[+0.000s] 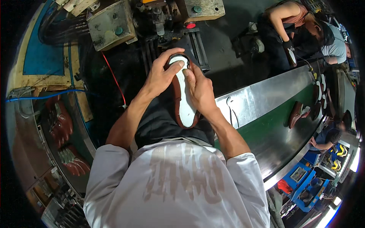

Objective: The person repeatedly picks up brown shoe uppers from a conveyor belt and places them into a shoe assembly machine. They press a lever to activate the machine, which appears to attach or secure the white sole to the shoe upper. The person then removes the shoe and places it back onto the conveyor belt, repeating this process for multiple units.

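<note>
A brown shoe upper (185, 98) with a white sole side turned up lies between my two hands, pointing away from me over my lap. My left hand (161, 72) wraps the far end from the left, its thumb pressed on the white face. From the right, my right hand (200, 87) grips the same shoe near its far end, thumb bent onto the white face. A dark rim shows around the far end. The fingers beneath the shoe are hidden.
Ahead stands a machine (161, 22) with control boxes (113, 28) on either side. On the right, a green conveyor (262, 125) with a metal edge carries brown shoes (297, 114). More shoes (74, 161) lie at left. A co-worker (291, 22) sits at far right holding a shoe.
</note>
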{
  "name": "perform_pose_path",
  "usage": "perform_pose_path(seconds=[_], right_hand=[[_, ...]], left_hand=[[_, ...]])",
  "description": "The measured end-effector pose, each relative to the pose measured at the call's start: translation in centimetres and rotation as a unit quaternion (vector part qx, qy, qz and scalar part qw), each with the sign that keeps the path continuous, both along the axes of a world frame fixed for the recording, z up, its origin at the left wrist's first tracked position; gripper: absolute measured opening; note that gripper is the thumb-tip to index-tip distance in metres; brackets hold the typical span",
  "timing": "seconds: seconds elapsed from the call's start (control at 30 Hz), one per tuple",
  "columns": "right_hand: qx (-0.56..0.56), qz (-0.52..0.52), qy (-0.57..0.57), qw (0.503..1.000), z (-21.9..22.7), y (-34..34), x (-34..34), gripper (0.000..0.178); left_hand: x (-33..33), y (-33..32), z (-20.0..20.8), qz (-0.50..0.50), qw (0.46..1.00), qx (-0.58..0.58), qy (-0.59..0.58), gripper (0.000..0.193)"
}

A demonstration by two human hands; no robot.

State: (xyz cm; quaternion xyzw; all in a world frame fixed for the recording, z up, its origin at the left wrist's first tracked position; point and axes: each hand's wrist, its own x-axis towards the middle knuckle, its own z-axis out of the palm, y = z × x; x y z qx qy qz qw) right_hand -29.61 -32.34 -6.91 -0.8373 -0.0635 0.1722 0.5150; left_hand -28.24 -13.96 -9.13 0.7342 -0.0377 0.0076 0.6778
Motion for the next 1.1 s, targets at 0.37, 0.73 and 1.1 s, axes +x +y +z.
perform_pose_path(seconds=[0.37, 0.73, 1.1], right_hand=[[0.257, 0.021, 0.182, 0.949, -3.3, -2.5, -4.3, 0.082], [0.267, 0.017, 0.207, 0.941, -6.3, -3.8, -5.7, 0.088], [0.031, 0.098, -0.105, 0.989, -1.0, -2.4, -0.9, 0.117]], left_hand=[[-0.6, 0.9, 0.1, -0.016, 0.998, -0.043, 0.042, 0.042], [-0.5, 3.9, 2.3, -0.110, 0.989, 0.037, 0.093, 0.054], [-2.6, 6.9, 9.7, -0.174, 0.979, 0.045, -0.093, 0.073]])
